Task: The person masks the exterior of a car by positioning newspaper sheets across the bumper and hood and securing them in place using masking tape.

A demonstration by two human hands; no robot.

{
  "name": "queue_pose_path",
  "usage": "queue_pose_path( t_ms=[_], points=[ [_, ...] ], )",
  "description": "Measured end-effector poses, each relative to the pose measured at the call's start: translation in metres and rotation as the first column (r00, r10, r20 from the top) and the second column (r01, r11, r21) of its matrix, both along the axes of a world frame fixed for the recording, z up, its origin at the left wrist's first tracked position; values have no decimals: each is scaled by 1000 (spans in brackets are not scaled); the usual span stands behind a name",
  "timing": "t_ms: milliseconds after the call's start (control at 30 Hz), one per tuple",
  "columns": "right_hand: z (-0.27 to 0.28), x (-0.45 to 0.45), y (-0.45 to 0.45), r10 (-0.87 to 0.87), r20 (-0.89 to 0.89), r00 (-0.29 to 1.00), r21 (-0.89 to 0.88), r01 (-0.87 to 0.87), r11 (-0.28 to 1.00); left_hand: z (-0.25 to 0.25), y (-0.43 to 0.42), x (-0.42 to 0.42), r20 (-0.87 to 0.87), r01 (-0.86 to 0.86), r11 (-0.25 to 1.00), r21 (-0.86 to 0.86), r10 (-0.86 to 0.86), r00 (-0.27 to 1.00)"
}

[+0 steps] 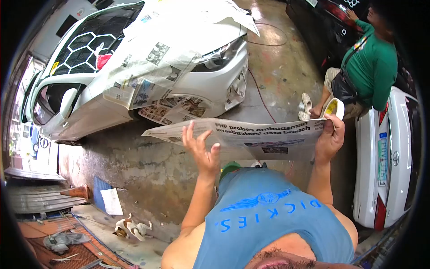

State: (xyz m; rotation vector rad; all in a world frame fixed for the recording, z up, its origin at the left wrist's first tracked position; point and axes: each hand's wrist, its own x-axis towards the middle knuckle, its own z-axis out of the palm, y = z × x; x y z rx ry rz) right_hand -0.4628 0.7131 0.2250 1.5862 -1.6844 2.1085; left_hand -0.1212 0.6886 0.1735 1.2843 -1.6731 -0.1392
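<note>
A printed newspaper sheet (268, 139) is spread out in front of my chest. My right hand (330, 140) grips its right edge, thumb on the near face. A roll of masking tape (335, 108), white outside with a yellow core, sits at the top of that hand's fingers. My left hand (201, 151) is at the sheet's left part with fingers spread and raised, not closed round the paper. Whether its fingertips touch the sheet I cannot tell.
Ahead stands a white car (96, 98) with newspaper masking (154, 87) over its fender and wheel. A person in a green shirt (374, 62) is beside a dark car (313, 31). Another white car (376, 179) is at right. A dog (134, 227) lies lower left. A red hose (258, 87) crosses the floor.
</note>
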Motion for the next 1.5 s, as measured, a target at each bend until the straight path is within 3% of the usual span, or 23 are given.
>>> queue_pose_path(
  t_ms=[67, 200, 300, 433, 533, 667, 800, 933, 967, 1067, 1100, 1200, 1267, 1300, 1400, 1433, 1500],
  points=[
    [2, 2, 3, 16, -94, 995, -37, -19, 999, -3, -6, -12, -107, 25, 994, 102, -14, 994],
    [-3, -2, 5, 74, -102, 992, -45, -79, 996, 11, -27, -4, -30, 232, 967, 102, -230, 973],
    [0, -3, 10, 53, -164, 985, -67, -65, 996, 12, -47, 0, 7, 246, 956, 160, -250, 968],
    [2, -9, 18, 60, -203, 977, -67, -75, 995, -10, -81, -2, -166, 435, 850, 298, -402, 900],
    [11, -13, 31, 47, -265, 963, -41, -60, 997, -19, -106, -20, -335, 666, 657, 353, -576, 746],
    [19, -27, 48, -22, -318, 948, -29, 13, 999, -25, -126, -69, -286, 837, 395, 378, -810, 512],
    [15, -55, 79, -201, -327, 923, 11, 217, 976, -14, -124, -111, -330, 893, 160, 420, -890, 315],
    [19, -83, 118, -392, -254, 884, 121, 432, 894, -2, -120, -125, -353, 949, 90, 303, -914, 200],
    [19, -89, 125, -397, -188, 898, 143, 425, 894, 2, -118, -126, -275, 957, 127, 260, -941, 200],
    [14, -105, 146, -417, -75, 906, 274, 421, 865, 24, -93, -127, -280, 941, 159, 299, -928, 246],
    [13, -109, 150, -430, -35, 902, 279, 422, 863, 23, -86, -131, -195, 951, 205, 232, -948, 252],
    [11, -114, 157, -432, 45, 901, 286, 402, 870, 43, -54, -139, -44, 915, 280, 290, -951, 305],
    [10, -118, 156, -406, 34, 913, 274, 382, 883, 46, -42, -138, -87, 896, 186, 403, -967, 240],
    [10, -119, 154, -383, 56, 922, 277, 354, 893, 30, -41, -141, -72, 937, 161, 311, -979, 192],
    [6, -135, 143, -276, 116, 954, 463, 194, 865, 30, -39, -136, -68, 897, 181, 403, -971, 227],
    [8, -134, 134, -350, 27, 936, 525, 285, 802, 31, -39, -135, -31, 887, 217, 407, -968, 250],
    [16, -115, 111, -360, -337, 870, 396, 478, 784, 21, -38, -132, 26, 852, 308, 424, -944, 328]
  ],
)
